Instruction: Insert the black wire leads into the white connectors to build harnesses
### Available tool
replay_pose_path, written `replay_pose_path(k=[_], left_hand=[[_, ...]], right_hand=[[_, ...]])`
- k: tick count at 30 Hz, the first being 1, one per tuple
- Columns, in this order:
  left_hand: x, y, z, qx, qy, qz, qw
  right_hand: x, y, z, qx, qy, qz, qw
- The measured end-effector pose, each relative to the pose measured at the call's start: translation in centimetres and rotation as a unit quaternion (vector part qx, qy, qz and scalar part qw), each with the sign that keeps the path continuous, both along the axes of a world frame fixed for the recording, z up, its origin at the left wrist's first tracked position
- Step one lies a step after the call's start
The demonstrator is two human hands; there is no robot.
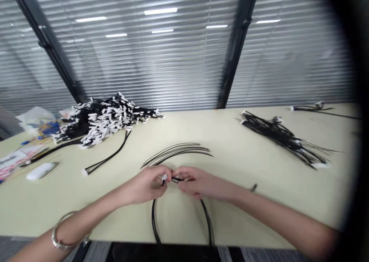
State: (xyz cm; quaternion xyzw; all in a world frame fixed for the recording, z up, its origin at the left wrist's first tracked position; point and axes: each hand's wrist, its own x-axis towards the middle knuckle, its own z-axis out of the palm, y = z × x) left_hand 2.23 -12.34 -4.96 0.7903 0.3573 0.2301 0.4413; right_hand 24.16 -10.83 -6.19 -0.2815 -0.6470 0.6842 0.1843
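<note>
Over the near middle of the pale table (236, 166), my left hand (147, 185) and my right hand (196, 182) meet, fingertips pinched together. Between them they hold a bundle of thin black cables (154, 219) that loops down from both hands over the table's front edge. A small white connector shows at my left fingertips. Just beyond the hands, a loose fan of black cables (178, 151) lies on the table. A silver bracelet (67, 237) sits on my left wrist.
A big heap of black cables with white connectors (100, 118) lies at the back left, one cable (108, 158) apart from it. Another black bundle (284, 137) lies at right, a few more (313, 107) far right. A white oblong object (40, 171) and papers sit left.
</note>
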Motion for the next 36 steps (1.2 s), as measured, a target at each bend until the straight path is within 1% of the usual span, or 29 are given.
replay_pose_path(k=[2,5,8,12,15,18,21,26,28,30,32,33,34,35,36], left_hand=[[-0.6,0.2,0.1,-0.055,0.006,-0.035,0.998],[-1.7,0.4,0.4,-0.135,0.016,-0.104,0.985],[-2.3,0.4,0.6,-0.198,0.025,-0.158,0.967],[-2.2,-0.3,0.5,-0.266,0.028,-0.195,0.944],[-1.5,-0.9,0.3,-0.295,-0.012,-0.194,0.935],[-1.0,-1.4,0.3,-0.295,-0.061,-0.182,0.936],[-0.9,-1.5,0.3,-0.309,-0.055,-0.179,0.932],[-0.9,-1.5,0.2,-0.312,-0.021,-0.172,0.934],[-0.7,-1.4,0.0,-0.328,-0.021,-0.159,0.931],[-0.5,-1.4,-0.1,-0.351,-0.033,-0.138,0.926],[-0.4,-1.4,-0.3,-0.367,-0.047,-0.116,0.922],[-0.3,-1.4,-0.3,-0.373,-0.049,-0.108,0.92],[-0.2,-1.4,-0.4,-0.379,-0.047,-0.103,0.918],[-0.2,-1.3,-0.4,-0.383,-0.042,-0.099,0.917],[-0.2,-1.3,-0.5,-0.387,-0.037,-0.097,0.916]], right_hand=[[0.5,0.5,0.0,0.053,-0.024,-0.008,0.998],[0.8,0.7,0.2,0.104,-0.052,0.02,0.993],[0.6,0.2,0.1,0.138,-0.067,0.041,0.987],[0.1,-0.5,-0.1,0.164,-0.066,0.019,0.984],[0.1,-0.5,0.0,0.154,-0.053,0.023,0.986],[0.5,-0.1,0.2,0.116,-0.042,0.074,0.99],[0.7,0.3,0.3,0.099,-0.047,0.105,0.988],[0.7,0.2,0.2,0.137,-0.074,0.088,0.984],[0.7,0.1,0.3,0.149,-0.072,0.083,0.983],[0.7,0.0,0.5,0.177,-0.08,0.092,0.977],[0.5,0.0,0.5,0.221,-0.09,0.086,0.967],[0.4,0.1,0.5,0.266,-0.105,0.064,0.956],[0.4,0.4,0.3,0.326,-0.133,0.028,0.935],[0.3,0.8,0.1,0.392,-0.169,-0.016,0.904],[0.4,1.4,-0.1,0.454,-0.21,-0.06,0.864]])
